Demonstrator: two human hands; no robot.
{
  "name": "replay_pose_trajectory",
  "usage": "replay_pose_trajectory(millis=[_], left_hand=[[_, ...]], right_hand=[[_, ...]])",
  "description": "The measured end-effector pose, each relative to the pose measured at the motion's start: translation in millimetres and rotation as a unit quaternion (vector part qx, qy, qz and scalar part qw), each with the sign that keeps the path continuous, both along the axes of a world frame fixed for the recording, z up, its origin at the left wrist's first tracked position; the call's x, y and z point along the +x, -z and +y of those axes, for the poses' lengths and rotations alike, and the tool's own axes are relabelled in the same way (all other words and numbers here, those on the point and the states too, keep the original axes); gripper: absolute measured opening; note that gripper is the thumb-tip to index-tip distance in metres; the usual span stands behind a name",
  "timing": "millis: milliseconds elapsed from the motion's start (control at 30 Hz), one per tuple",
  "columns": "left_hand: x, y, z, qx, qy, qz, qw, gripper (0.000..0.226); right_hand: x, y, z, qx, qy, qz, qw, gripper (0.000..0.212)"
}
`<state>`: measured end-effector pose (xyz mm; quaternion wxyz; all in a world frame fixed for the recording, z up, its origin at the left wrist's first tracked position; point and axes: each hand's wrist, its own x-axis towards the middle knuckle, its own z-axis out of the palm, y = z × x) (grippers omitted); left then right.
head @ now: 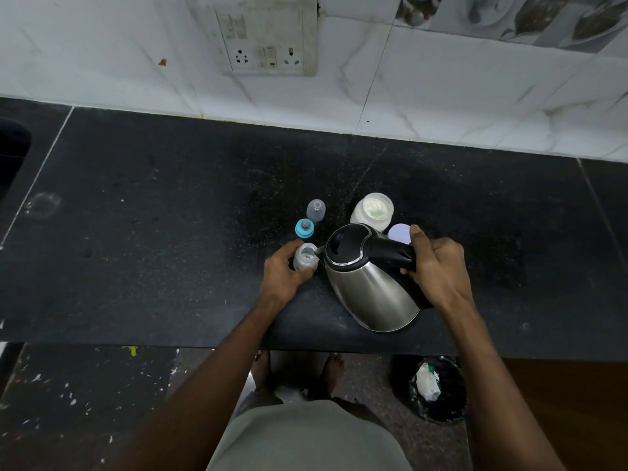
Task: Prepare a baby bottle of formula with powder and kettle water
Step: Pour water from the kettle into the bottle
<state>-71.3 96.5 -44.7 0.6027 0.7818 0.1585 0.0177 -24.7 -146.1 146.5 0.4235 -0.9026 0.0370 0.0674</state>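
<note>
My left hand (283, 271) is wrapped around the baby bottle (304, 257), fingers curled round its clear body, holding it upright on the black counter (153, 232). The bottle's mouth is open and sits right at my fingertips, just past my thumb. My right hand (438, 266) grips the black handle of the steel kettle (368, 283), thumb up along the top, fingers closed underneath. The kettle is tipped to my left, off the counter on its far side, and its spout is at the rim of the bottle, touching or nearly so; I cannot tell whether water is running.

Just beyond the bottle stands the blue-ringed teat (304, 228), upright, and behind that the clear dome cap (316, 210), also upright, the two near each other but apart. To the right of those, behind the kettle lid, the powder jar (372, 212) stands open with pale powder showing inside. Its pale lid (400, 232) lies flat beside it, half hidden by the kettle handle and my thumb.

The kettle body fills the space between my two hands and hides the counter there. On the tiled wall (441, 96) at the back there is a socket plate (266, 39). Down on the floor by my right side sits a black bin (431, 389) with white rubbish in it.
</note>
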Motion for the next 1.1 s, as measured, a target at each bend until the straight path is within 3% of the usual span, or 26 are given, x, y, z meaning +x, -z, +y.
replay_pose_trajectory(millis=[333,1100], left_hand=[[2,2,2,0.034,0.013,0.000,0.999,0.048],[3,1,2,0.036,0.015,0.007,0.999,0.051]], right_hand=[[5,-12,13,-0.047,-0.023,0.009,0.999,0.070],[7,-12,6,-0.042,-0.020,-0.014,0.999,0.068]])
